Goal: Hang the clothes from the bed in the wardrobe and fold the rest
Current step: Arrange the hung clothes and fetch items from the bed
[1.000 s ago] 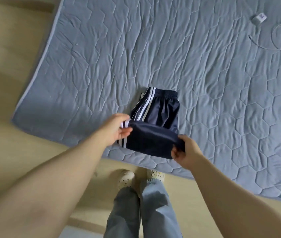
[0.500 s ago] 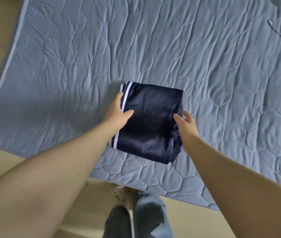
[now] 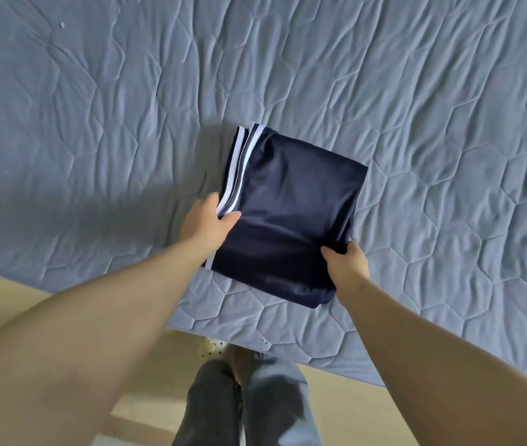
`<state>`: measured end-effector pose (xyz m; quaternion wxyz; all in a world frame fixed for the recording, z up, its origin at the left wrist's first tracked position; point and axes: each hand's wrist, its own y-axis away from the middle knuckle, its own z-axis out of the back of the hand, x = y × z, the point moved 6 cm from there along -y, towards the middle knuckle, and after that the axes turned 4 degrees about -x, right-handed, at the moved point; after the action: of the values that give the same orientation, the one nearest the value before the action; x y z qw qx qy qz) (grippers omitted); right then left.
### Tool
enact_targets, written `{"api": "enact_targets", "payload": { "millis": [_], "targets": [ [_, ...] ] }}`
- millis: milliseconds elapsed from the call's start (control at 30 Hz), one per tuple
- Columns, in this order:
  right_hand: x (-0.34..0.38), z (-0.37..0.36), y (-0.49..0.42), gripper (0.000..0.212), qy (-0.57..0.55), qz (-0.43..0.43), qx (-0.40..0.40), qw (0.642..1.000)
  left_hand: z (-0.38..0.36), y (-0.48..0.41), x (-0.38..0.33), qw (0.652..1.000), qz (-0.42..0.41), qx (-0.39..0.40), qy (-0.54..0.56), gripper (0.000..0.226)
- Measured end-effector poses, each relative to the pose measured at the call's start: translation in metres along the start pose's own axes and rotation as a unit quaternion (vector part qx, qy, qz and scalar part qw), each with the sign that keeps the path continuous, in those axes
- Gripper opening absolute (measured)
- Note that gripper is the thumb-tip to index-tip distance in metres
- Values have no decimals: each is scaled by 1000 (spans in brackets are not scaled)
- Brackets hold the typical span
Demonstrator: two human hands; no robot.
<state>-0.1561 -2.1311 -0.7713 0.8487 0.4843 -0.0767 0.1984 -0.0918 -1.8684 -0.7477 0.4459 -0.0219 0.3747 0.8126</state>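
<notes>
Quilted grey bed (image 3: 416,91) fills the frame, with one folded garment at its centre.
Navy shorts (image 3: 291,214) with white stripes lie in a compact square; the left hand (image 3: 205,220) pinches the striped side and the right hand (image 3: 347,268) grips the lower right corner. This fold looks finished (no other clothes or wardrobe in view).
</notes>
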Motion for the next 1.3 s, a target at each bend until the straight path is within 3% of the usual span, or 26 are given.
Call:
{"api": "enact_targets", "payload": {
  "millis": [67,167,267,333,467,567,667,800,1033,1300],
  "targets": [
    [1,-3,-3,51,-6,6,0,1000,-6,-8,7,998,58,20,23,66],
    [3,-18,-5,63,-132,-8,48,990,-20,-15,16,991,119,58,-14,86],
    [2,-37,-2,37,-191,-41,126,973,-24,-13,19,986,126,19,-106,93],
    [2,-42,0,25,-199,-66,157,965,-27,-11,23,986,139,24,-87,98],
    [6,-43,11,21,-195,-72,202,957,-24,-7,30,970,181,140,80,85],
    [19,-33,36,22,-185,-67,215,957,-1,9,23,961,179,175,119,81],
    [31,-13,58,18,-193,-58,200,959,26,32,8,952,164,202,161,60],
    [63,12,102,17,-196,-27,197,960,83,68,-10,948,158,179,212,60],
    [183,66,210,15,-201,120,206,950,226,140,-57,934,74,59,345,24],
    [305,98,389,35,-142,282,272,909,399,251,-59,875,34,-68,479,13]
  ]
}}
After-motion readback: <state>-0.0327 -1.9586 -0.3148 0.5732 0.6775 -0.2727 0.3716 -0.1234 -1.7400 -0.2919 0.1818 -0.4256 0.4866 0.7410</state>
